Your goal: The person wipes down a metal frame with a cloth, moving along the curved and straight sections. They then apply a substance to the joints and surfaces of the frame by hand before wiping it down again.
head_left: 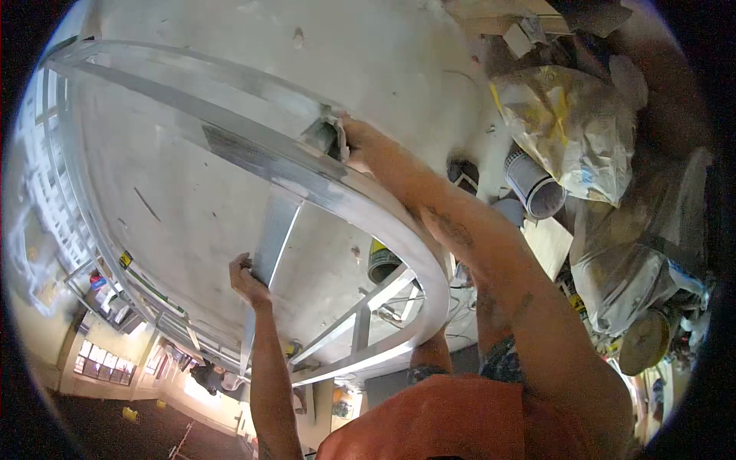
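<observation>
Shirt [437, 422] | right hand [354, 138] outstretched at frame [307, 182] | left hand [249, 284] curled at crossbar [276, 236]

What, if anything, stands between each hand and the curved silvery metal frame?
At the right hand, the crumpled grey-and-white piece it holds seems to sit between palm and frame. Nothing visible separates the left hand from the frame's flat grey crossbar.

Right hand [349, 139] blurred, partly hidden
</observation>
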Motion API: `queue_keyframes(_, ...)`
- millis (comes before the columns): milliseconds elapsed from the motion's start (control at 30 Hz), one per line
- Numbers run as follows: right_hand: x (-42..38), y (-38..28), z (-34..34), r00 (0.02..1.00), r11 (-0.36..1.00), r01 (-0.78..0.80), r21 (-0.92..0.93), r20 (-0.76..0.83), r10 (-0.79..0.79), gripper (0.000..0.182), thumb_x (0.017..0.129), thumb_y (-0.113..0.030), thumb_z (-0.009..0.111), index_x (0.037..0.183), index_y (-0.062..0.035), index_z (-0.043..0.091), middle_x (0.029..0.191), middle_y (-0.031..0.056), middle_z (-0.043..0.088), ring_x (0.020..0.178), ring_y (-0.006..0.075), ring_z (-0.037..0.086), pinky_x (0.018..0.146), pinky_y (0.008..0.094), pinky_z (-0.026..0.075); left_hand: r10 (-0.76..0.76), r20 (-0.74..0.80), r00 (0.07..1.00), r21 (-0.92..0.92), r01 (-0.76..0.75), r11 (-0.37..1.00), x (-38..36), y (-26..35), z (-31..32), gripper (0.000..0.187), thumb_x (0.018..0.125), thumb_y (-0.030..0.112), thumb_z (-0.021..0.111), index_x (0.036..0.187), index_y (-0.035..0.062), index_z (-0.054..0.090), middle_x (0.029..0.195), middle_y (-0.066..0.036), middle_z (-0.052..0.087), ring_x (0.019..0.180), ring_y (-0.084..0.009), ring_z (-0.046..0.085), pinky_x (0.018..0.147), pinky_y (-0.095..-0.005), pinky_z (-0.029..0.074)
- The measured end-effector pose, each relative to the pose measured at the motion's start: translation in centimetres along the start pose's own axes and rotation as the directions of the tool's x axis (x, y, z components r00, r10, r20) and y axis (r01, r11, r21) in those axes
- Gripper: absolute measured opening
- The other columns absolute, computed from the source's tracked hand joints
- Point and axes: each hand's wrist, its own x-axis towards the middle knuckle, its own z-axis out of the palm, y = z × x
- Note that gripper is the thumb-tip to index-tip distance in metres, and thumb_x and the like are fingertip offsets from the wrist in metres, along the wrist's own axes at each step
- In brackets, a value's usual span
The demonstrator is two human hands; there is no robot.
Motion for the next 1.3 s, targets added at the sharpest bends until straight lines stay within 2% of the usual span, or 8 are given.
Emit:
queue_keyframes(100, 3.9, -0.5, -5.4, 0.986, 0.872, 0.165, -0.461, 0.072, -0.148, 0.023, 0.101, -0.021, 0.059, 0.119, -0.0066, 0.062, 0.112, 0.0110, 0.068, 0.103, 0.0246, 0.067, 0.096, 0.0394, 0.054, 0.110, -0.023, 0.994, -0.036, -0.111, 0.993, 0.6, -0.1, 0.2, 0.033, 0.081, 0.012, 0.041, 0.095, -0.0020, 0.068, 0.084, -0.009, 0.059, 0.079, -0.0208, 0.055, 0.073, -0.0363, 0.047)
queue_keyframes(167, -0.1, -2.7, -6.5, 0.834, 0.222, 0.533, -0.816, 0.464, -0.297, 0.022, 0.101, -0.021, 0.060, 0.116, -0.0056, 0.062, 0.110, 0.0121, 0.069, 0.100, 0.0262, 0.069, 0.095, 0.0383, 0.056, 0.084, -0.035, 0.996, -0.039, -0.085, 0.996, 0.6, -1.6, 0.0, 0.033, 0.080, 0.012, 0.041, 0.093, -0.0019, 0.069, 0.082, -0.009, 0.059, 0.077, -0.0211, 0.055, 0.072, -0.0360, 0.047)
queue_keyframes(300, -7.9, -9.4, -1.0, 0.977, 0.800, 0.215, -0.560, 0.136, -0.167, 0.060, 0.107, -0.050, 0.038, 0.119, 0.0034, 0.063, 0.126, 0.0169, 0.064, 0.117, 0.0259, 0.061, 0.100, 0.0400, 0.050, 0.008, -0.076, 0.997, -0.020, -0.009, 1.000, 0.0, 0.4, 0.3, 0.033, 0.080, 0.012, 0.041, 0.093, -0.0021, 0.069, 0.081, -0.010, 0.060, 0.076, -0.0216, 0.056, 0.072, -0.0360, 0.047)
queue_keyframes(433, 4.1, -3.7, -7.9, 0.552, -0.521, 0.394, -0.757, 0.649, -0.524, 0.064, 0.107, -0.045, 0.035, 0.148, 0.0040, 0.037, 0.149, 0.0254, 0.045, 0.135, 0.0342, 0.050, 0.114, 0.0421, 0.041, -0.029, -0.060, 0.998, -0.036, 0.027, 0.999, 0.3, -0.6, 0.0, 0.033, 0.080, 0.011, 0.041, 0.092, -0.0018, 0.069, 0.083, -0.010, 0.062, 0.078, -0.0215, 0.057, 0.073, -0.0357, 0.048)
queue_keyframes(767, -6.4, 1.3, -18.0, 0.446, -0.603, 0.214, -0.768, 0.626, -0.640, 0.061, 0.091, -0.027, 0.071, 0.139, 0.0013, 0.047, 0.120, 0.0266, 0.062, 0.112, 0.0444, 0.060, 0.096, 0.0499, 0.050, -0.144, -0.022, 0.989, -0.070, 0.142, 0.987, 0.5, -1.9, -0.1, 0.031, 0.082, 0.015, 0.043, 0.088, -0.0032, 0.068, 0.083, -0.011, 0.064, 0.079, -0.0207, 0.057, 0.073, -0.0359, 0.047)
queue_keyframes(867, -9.9, 3.4, -21.9, 0.877, 0.251, 0.261, -0.932, 0.120, -0.466, 0.063, 0.089, -0.031, 0.073, 0.137, 0.0022, 0.049, 0.117, 0.0267, 0.063, 0.110, 0.0452, 0.060, 0.096, 0.0507, 0.049, -0.105, -0.014, 0.994, -0.075, 0.104, 0.992, 0.2, -0.8, -0.1, 0.031, 0.081, 0.015, 0.043, 0.087, -0.0029, 0.068, 0.082, -0.010, 0.064, 0.078, -0.0205, 0.057, 0.073, -0.0356, 0.047)
queue_keyframes(967, -4.1, 2.0, -19.0, 0.491, -0.571, 0.079, -0.817, 0.531, -0.691, 0.052, 0.096, -0.034, 0.063, 0.133, 0.0008, 0.051, 0.117, 0.0274, 0.060, 0.112, 0.0427, 0.057, 0.097, 0.0481, 0.048, -0.082, -0.012, 0.997, 0.004, 0.082, 0.997, 0.2, -0.5, -0.3, 0.031, 0.081, 0.015, 0.042, 0.086, -0.0023, 0.068, 0.081, -0.010, 0.063, 0.078, -0.0202, 0.057, 0.072, -0.0353, 0.047)
queue_keyframes(1300, 2.2, -1.9, -11.7, 0.611, -0.474, 0.338, -0.813, 0.573, -0.546, 0.057, 0.084, -0.042, 0.077, 0.120, -0.0013, 0.058, 0.115, 0.0243, 0.064, 0.106, 0.0386, 0.064, 0.088, 0.0486, 0.053, -0.056, -0.031, 0.998, -0.094, 0.053, 0.994, 0.4, -0.5, 0.1, 0.032, 0.085, 0.018, 0.041, 0.089, -0.0028, 0.066, 0.082, -0.008, 0.061, 0.078, -0.0207, 0.055, 0.073, -0.0342, 0.045)
